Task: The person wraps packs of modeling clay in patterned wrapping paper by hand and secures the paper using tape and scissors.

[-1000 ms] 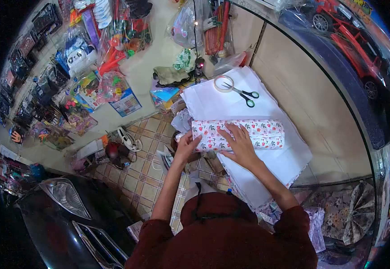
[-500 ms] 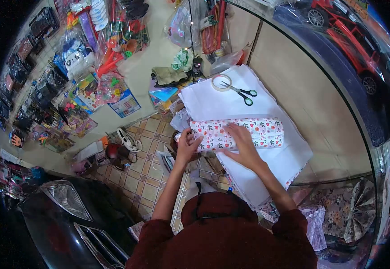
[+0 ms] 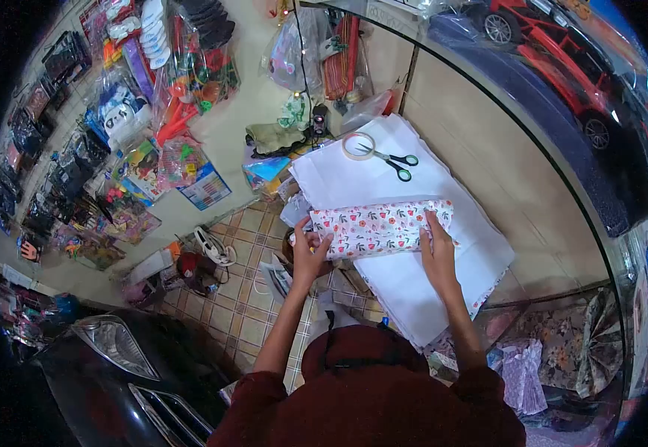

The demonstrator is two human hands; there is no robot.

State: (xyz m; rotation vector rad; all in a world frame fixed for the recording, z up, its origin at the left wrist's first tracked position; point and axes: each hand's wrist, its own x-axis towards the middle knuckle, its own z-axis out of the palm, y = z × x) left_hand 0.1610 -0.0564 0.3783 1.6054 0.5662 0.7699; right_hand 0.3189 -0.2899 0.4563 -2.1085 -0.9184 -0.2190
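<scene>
A long parcel in white paper with red flowers and dark leaves (image 3: 380,228) lies across stacked white sheets (image 3: 406,287). My left hand (image 3: 309,249) grips the parcel's left end, fingers curled round the edge. At the right end my right hand (image 3: 437,249) holds it, with fingers on the top and near side. Scissors with black and green handles (image 3: 398,165) rest on the sheets beyond the parcel, blades over a roll of clear tape (image 3: 358,136).
A curved glass edge (image 3: 521,119) arcs along the right, near a boxed red toy car (image 3: 562,63). Bagged toys (image 3: 182,97) hang on the wall at the left. A black toy car (image 3: 134,380) stands at lower left, and an olive cloth (image 3: 275,138) lies beyond the sheets.
My right hand has moved from the parcel's middle to its right end. The parcel has turned slightly, its right end now tilted up in view. The view has shifted a little.
</scene>
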